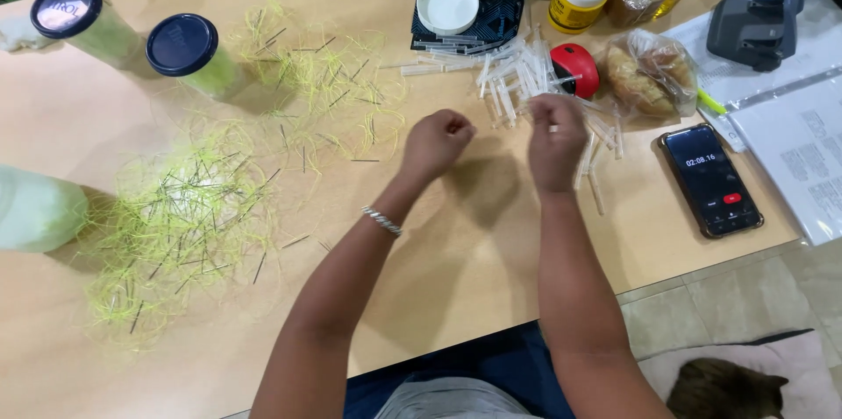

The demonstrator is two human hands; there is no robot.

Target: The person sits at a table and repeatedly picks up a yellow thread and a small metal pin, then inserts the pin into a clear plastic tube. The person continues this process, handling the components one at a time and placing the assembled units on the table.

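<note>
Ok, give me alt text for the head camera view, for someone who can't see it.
Two hands work over a wooden table: the left hand is a closed fist, the right hand pinches something at a pile of clear plastic tubes. Tangled yellow-green threads lie left, a phone right.

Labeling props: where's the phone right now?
Head view, right side of the table: the phone lies flat, screen up, right of the right hand, below the bagged bread, beside the papers.

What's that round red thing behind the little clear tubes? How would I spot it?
Start at the right hand over the pile of clear tubes. Just past the pile sits the red ball, beside a bagged bun. It's the only bright red, round thing on the table.
</note>
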